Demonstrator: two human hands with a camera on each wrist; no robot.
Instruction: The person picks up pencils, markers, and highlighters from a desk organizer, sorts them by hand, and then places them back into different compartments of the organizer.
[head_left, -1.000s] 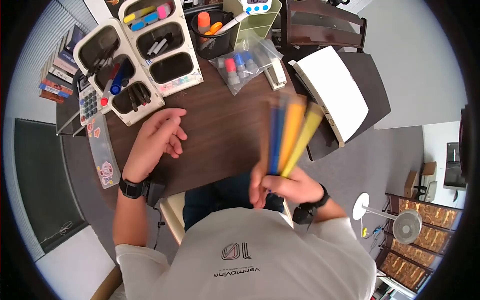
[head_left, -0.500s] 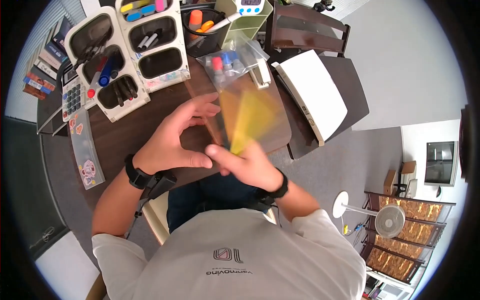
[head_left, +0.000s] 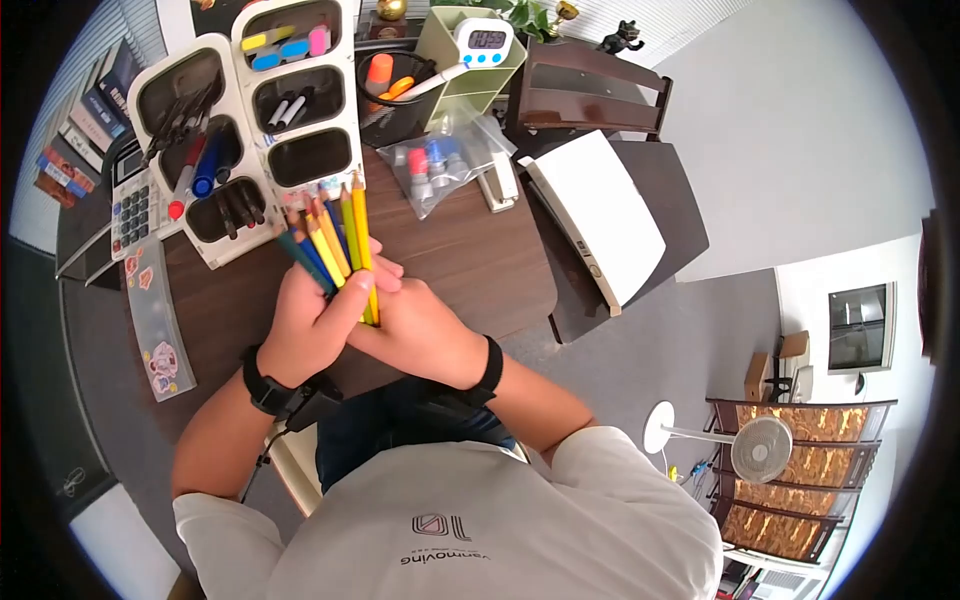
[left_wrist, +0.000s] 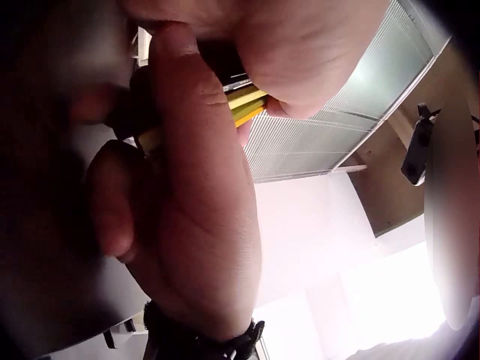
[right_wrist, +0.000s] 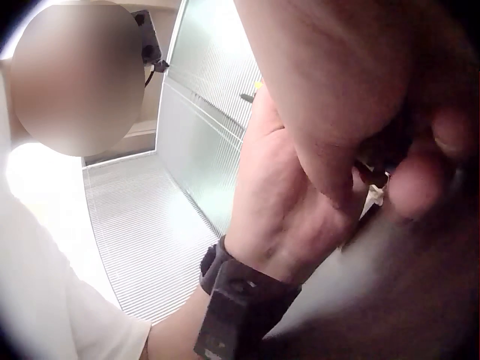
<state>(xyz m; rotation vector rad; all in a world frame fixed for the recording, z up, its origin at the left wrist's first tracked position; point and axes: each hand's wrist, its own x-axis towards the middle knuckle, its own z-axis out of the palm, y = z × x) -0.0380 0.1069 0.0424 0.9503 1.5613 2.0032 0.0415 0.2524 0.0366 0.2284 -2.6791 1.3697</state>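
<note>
A bundle of several coloured pencils (head_left: 335, 240), yellow, green, blue and other colours, fans out between my two hands, tips pointing toward the organizer. My left hand (head_left: 308, 325) grips its lower part from the left, thumb laid across the front. From the right, my right hand (head_left: 425, 325) holds the same bundle, its fingers partly hidden behind the pencils. In the left wrist view a few yellow pencil shafts (left_wrist: 247, 103) show between the hands. The palms cover the bundle's lower ends.
Beyond the hands stands a white desk organizer (head_left: 245, 130) with pens and markers. Rightward are a black mesh cup (head_left: 395, 125), a plastic bag (head_left: 440, 165) with small bottles, a stapler (head_left: 498, 185) and a white box-shaped device (head_left: 600, 215). A stickered case (head_left: 160, 320) lies left.
My right hand has carried the pencils leftward from the right side of the desk to my left hand. The left hand, earlier bare and spread, now grips the bundle too.
</note>
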